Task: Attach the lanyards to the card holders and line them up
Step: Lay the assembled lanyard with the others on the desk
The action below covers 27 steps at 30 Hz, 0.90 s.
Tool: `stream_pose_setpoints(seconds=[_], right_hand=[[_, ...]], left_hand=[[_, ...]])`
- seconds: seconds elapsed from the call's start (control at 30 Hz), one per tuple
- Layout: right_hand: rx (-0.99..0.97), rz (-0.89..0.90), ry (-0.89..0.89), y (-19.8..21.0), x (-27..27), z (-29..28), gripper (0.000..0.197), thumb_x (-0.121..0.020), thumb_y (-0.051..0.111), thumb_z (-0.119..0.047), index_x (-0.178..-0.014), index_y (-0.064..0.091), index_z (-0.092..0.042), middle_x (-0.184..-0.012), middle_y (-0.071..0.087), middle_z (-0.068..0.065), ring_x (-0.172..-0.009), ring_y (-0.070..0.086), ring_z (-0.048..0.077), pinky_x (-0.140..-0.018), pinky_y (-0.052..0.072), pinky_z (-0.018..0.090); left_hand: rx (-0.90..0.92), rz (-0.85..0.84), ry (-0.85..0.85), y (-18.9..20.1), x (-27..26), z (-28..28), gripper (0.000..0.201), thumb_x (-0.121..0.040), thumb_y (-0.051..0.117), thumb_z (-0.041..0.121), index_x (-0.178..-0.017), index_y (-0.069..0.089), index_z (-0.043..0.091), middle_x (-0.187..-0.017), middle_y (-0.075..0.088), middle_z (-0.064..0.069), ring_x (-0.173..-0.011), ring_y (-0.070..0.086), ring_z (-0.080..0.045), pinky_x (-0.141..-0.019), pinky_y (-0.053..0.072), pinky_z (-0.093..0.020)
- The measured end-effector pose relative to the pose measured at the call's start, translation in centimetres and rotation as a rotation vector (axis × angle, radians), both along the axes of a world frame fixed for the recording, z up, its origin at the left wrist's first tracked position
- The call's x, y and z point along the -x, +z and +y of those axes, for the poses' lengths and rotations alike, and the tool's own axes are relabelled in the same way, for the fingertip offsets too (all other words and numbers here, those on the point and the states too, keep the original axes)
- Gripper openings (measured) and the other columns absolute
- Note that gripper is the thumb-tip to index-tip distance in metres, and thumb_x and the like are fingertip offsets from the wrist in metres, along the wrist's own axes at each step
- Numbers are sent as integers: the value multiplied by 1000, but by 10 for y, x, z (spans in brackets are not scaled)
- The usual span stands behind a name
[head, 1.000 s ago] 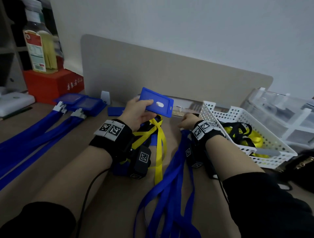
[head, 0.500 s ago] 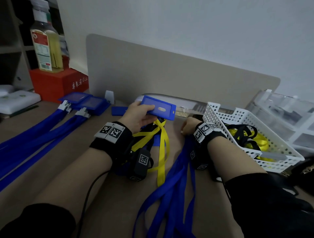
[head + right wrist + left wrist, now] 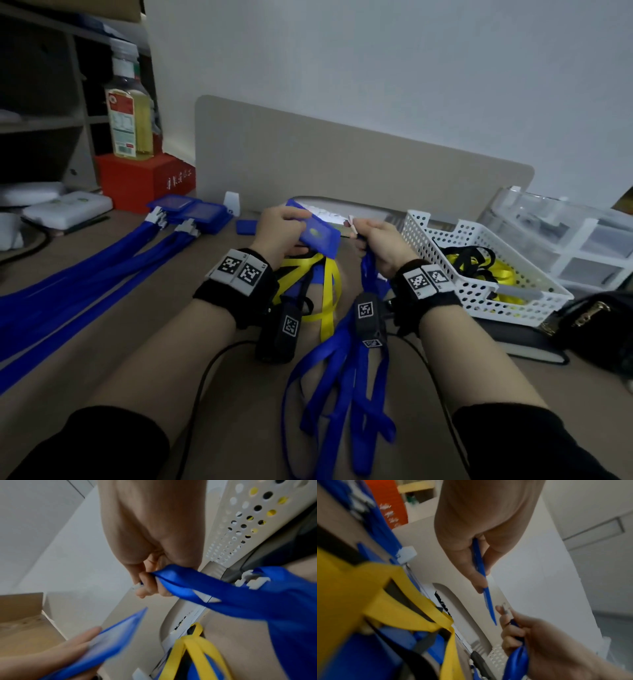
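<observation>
The left hand [image 3: 281, 229] is pinching a flat, rigid blue plastic card holder [image 3: 317, 236] above the desk, thumb and fingers pressed to its faces. Just right of it, the right hand [image 3: 380, 241] is clutching a glossy blue ribbon lanyard [image 3: 197, 588], fingertips nipping its small white clip [image 3: 352, 222].

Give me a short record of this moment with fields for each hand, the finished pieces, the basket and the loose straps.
left hand: left hand grips a blue card holder, lifted off the desk
right hand: right hand pinches the clip end of a blue lanyard, clip not yet on the holder
finished pieces: blue holders with lanyards laid side by side at far left
basket: white basket holds yellow and black lanyards
loose straps: blue and yellow straps piled on the desk under the hands
</observation>
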State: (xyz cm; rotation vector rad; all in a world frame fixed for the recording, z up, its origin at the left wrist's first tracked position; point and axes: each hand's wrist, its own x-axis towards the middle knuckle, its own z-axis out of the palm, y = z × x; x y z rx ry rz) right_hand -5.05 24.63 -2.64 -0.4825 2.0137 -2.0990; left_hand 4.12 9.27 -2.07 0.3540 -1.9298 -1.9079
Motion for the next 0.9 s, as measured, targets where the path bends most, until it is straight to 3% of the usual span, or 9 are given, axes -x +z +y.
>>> stream_pose_setpoints(seconds=[0.1,0.17,0.23,0.43,0.57,0.67,0.8,0.9], right_hand=[[80,-15,33,0,-23,-7,17,-100,44,-9,-89,57,-5,-61,48,0,-37,33,3,-35,26,16],[91,-14,66,0,-36,-12,18,-100,47,-10,-84,54,-6,-61,49,2,-37,33,4,-34,27,16],[79,11,98,-1,-44,-17,19,-99,48,-11,-81,54,-7,-62,51,3,-38,34,5,-35,29,17],[141,-39,93,-1,-54,-29,15,-100,46,-12,-92,57,-6,-62,50,2,-41,36,4,-36,30,15],[136,-11,69,-4,-56,-38,14,-100,45,-10,-95,57,-4,-67,52,6,-44,37,6,-37,30,16],[66,64,32,-5,-59,-43,8,-96,52,-5,-101,57,-1,-64,53,5,-47,46,8,-43,39,17],[38,139,-2,-5,-60,-47,7,-91,60,-4,-87,63,-8,-73,65,8,-66,64,14,-63,55,26],[50,173,-22,-6,-60,-47,13,-88,63,0,-82,66,-11,-78,70,10,-73,68,19,-71,58,32]], left_hand=[[306,-27,-5,-1,-10,1,22,-92,53,11,-106,70,15,-104,65,-10,-90,66,-28,-68,60,-41],[410,-39,-32,2,-19,5,19,-93,58,26,-94,71,12,-95,67,-12,-88,67,-30,-69,60,-45],[446,-16,-17,3,-22,7,38,-92,58,38,-89,70,2,-91,67,-23,-85,67,-32,-64,60,-46],[452,66,-42,6,-26,7,30,-94,56,32,-90,73,8,-87,70,-14,-85,67,-29,-69,59,-47],[487,7,0,5,-22,-1,39,-94,54,32,-89,69,-4,-89,66,-26,-85,65,-37,-70,58,-49],[527,-45,39,1,-18,-6,46,-93,54,36,-85,66,-8,-86,66,-28,-81,64,-39,-73,56,-51],[531,-80,63,0,-16,-9,40,-93,53,38,-85,71,3,-84,69,-18,-82,67,-32,-77,58,-46],[533,-84,65,1,-14,-7,42,-95,51,36,-84,70,0,-85,69,-20,-82,67,-33,-73,59,-45]])
